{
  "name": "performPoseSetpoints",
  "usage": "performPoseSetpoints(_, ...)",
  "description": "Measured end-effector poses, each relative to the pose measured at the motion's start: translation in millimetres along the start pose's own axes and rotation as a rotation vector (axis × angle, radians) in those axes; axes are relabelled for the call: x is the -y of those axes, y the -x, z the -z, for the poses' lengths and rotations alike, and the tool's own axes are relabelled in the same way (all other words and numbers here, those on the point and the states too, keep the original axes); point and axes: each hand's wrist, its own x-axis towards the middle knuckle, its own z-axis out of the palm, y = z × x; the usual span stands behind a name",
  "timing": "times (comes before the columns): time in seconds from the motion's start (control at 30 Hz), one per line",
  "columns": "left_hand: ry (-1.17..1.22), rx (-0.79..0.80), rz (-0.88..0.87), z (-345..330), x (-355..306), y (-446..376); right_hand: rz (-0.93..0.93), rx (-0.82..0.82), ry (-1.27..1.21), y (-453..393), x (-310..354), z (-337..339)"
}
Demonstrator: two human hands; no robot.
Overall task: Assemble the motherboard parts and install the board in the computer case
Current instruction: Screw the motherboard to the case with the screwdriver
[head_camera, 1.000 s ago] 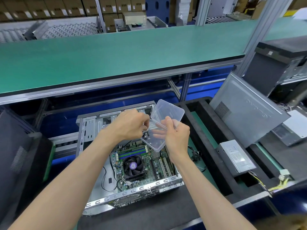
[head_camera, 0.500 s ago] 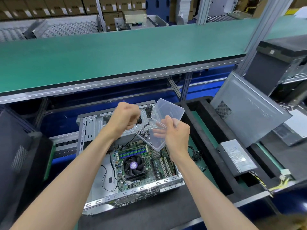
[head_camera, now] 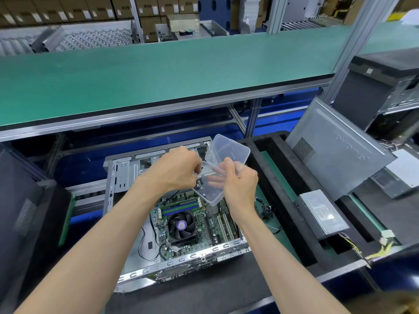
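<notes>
Green bench shelving runs behind an open grey metal computer case (head_camera: 127,177) lying flat, green motherboard (head_camera: 192,220) seated inside. Left hand (head_camera: 174,171) curls over small dark screws (head_camera: 200,183), fingertips hidden, so its grip is unclear. Right hand (head_camera: 240,184) pinches a clear hinged plastic box (head_camera: 217,175), raised above the case.

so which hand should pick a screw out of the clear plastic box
Left hand: its curled fingers are at the small dark screws, while the right hand grips the clear plastic hinged box.
</notes>
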Motion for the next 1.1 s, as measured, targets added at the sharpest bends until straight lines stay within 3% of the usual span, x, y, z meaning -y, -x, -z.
performPoseSetpoints(0.4,-0.165,-0.012,0.077,-12.6,-17.3,1.7,0.004,-0.06,0.052,2.7,0.2,0.9)
performPoseSetpoints(0.83,-0.347,-0.001,-0.043,-10.6,-12.8,5.7,0.0,-0.054,0.056,3.1,-1.9,0.0)
performPoseSetpoints(1.1,-0.203,0.072,-0.066,-7.6,-2.3,3.8,-0.031,-0.061,0.017,6.9,-4.6,0.4)
